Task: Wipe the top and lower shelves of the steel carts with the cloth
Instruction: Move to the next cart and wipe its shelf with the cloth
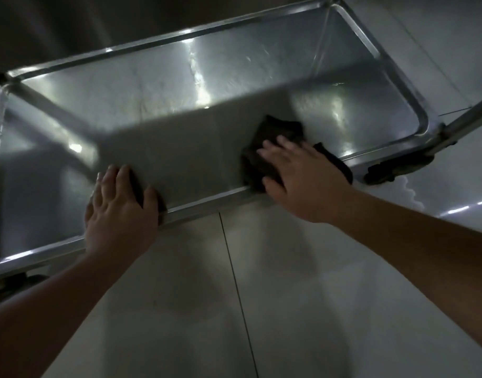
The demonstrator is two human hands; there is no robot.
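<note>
Seen from above and close: a steel cart shelf point(180, 85), a shallow tray with a raised rim, fills the upper two thirds of the frame. Long axis runs from the lower left edge of the frame up toward the upper right corner, the near rim crossing the frame's middle at a slant. Half in shadow along the near side, bright streaks of reflected light across the far side and toward the right end. Dark cloth point(272, 137), crumpled, lies on the shelf right of center, just inside the near rim; long axis runs roughly from upper left to lower right, with one tail point(335, 162) draped over the rim at the lower right. Right hand point(302, 173) pressed flat on top of the cloth, fingers straight and slightly spread, pointing toward the upper left of the frame, forearm entering from the right edge. Left hand point(120, 208) at lower left of center, laid over the near rim with fingers extended onto the shelf surface, thumb on the shelf beside the rim; holds nothing, curls round nothing that shows. A steel post point(469, 115) angles up at the right edge, with a dark caster point(392, 167) below the shelf corner there. Pale tiled floor point(289, 296) across the bottom of the frame, one dark grout line running down from the rim.
</note>
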